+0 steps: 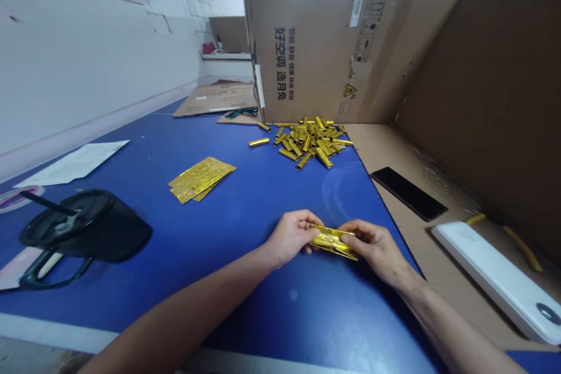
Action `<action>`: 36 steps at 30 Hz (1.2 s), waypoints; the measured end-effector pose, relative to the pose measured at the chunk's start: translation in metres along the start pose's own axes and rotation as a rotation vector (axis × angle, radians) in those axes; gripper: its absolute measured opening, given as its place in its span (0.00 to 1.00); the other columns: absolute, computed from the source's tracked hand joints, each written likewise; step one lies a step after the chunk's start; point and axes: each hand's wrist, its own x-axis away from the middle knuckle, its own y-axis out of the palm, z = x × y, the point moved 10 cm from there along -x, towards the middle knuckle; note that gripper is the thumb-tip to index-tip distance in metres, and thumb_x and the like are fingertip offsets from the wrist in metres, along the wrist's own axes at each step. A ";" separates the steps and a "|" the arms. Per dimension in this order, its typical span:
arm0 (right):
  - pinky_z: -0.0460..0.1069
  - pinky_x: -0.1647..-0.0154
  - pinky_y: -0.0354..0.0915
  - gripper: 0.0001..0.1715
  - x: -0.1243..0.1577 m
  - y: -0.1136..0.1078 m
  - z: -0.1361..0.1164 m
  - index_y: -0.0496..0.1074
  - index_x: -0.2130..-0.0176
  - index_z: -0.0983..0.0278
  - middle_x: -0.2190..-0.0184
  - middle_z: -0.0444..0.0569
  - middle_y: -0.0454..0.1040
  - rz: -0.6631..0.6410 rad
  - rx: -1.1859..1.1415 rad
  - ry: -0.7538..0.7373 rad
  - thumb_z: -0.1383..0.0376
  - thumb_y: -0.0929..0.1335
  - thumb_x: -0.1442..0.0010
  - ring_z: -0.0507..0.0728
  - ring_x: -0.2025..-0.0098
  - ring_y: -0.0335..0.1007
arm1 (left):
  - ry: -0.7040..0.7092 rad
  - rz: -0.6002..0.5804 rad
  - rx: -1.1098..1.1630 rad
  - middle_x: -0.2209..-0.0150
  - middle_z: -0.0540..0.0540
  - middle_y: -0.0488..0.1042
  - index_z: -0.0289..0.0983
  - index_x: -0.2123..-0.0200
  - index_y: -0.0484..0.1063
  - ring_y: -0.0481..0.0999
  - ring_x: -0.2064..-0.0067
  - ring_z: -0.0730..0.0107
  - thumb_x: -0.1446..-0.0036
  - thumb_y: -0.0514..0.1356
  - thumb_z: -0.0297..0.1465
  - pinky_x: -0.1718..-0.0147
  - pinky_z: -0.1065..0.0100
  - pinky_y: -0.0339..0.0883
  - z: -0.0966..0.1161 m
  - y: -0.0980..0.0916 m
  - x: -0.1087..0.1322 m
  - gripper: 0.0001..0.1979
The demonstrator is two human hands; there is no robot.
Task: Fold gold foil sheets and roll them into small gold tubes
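Between my two hands a shiny gold foil paper (pixel 329 239) is held, partly folded, just above the blue tabletop. My left hand (pixel 294 235) pinches its left end, thumb on top and fingers beneath. At the other end my right hand (pixel 371 245) grips it, with the thumb pressed on the upper face. To the left lies a small stack of flat gold foil papers (pixel 201 178). Farther back, a heap of small folded gold foil pieces (pixel 309 140) rests against the cardboard box, with a single piece (pixel 258 142) lying apart at its left.
A dark lidded mug (pixel 109 228) with a straw stands at left, near a white paper (pixel 76 162) and a tape roll (pixel 20 198). A tall cardboard box (pixel 324 41) blocks the back. On cardboard at right lie a black phone (pixel 408 193) and a white device (pixel 495 277).
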 end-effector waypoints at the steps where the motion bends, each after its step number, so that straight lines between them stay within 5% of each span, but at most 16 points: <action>1: 0.44 0.79 0.56 0.13 0.000 -0.001 -0.001 0.71 0.69 0.66 0.81 0.42 0.68 0.005 -0.025 -0.008 0.58 0.68 0.54 0.48 0.80 0.59 | -0.004 0.005 0.024 0.80 0.51 0.69 0.31 0.70 0.67 0.67 0.82 0.79 0.57 0.57 0.25 0.85 0.77 0.60 0.001 0.001 0.001 0.07; 19: 0.47 0.75 0.60 0.11 0.002 -0.001 -0.002 0.75 0.66 0.64 0.74 0.46 0.73 -0.087 -0.284 -0.073 0.63 0.68 0.51 0.49 0.79 0.64 | -0.102 -0.041 0.354 0.77 0.46 0.73 0.29 0.71 0.69 0.70 0.79 0.76 0.58 0.58 0.23 0.78 0.73 0.64 -0.003 0.006 0.004 0.06; 26: 0.47 0.76 0.61 0.11 0.002 0.000 -0.003 0.74 0.68 0.65 0.75 0.46 0.71 -0.076 -0.212 -0.063 0.60 0.69 0.52 0.49 0.80 0.63 | -0.067 -0.059 0.309 0.74 0.45 0.71 0.29 0.71 0.68 0.71 0.74 0.74 0.57 0.62 0.30 0.78 0.73 0.64 -0.005 0.006 0.003 0.10; 36: 0.44 0.82 0.57 0.19 0.002 0.007 0.005 0.69 0.63 0.67 0.82 0.42 0.69 -0.100 -0.133 0.038 0.56 0.68 0.52 0.47 0.85 0.61 | -0.011 -0.014 0.097 0.77 0.51 0.68 0.31 0.69 0.66 0.66 0.80 0.80 0.58 0.61 0.28 0.82 0.76 0.61 -0.003 0.003 0.001 0.11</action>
